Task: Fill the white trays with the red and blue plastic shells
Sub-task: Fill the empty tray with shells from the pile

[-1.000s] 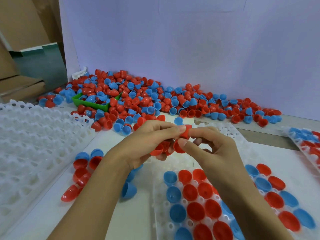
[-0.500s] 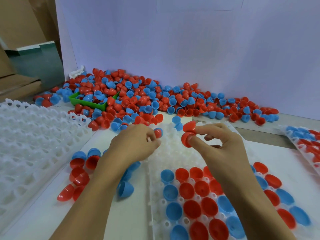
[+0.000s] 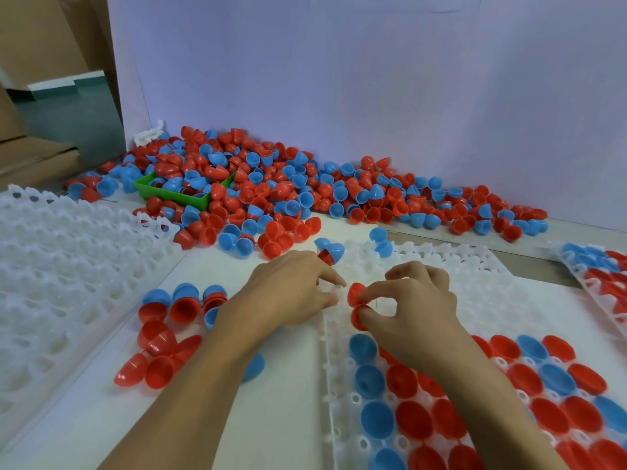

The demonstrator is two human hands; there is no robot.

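Nearest, the white tray is half filled. Above its bare cups the right hand pinches two red shells; the left hand rests loosely curled, holding nothing visible. Pinched together, one shell could slip toward the far pile.

We find the working tray directly ahead, shells seated in its near rows. Our hands sit over its far left portion, left hand just beside right hand. Behind lies the loose pile, a bin apparently half buried in it. Stacked trays lie left; another tray lies right.
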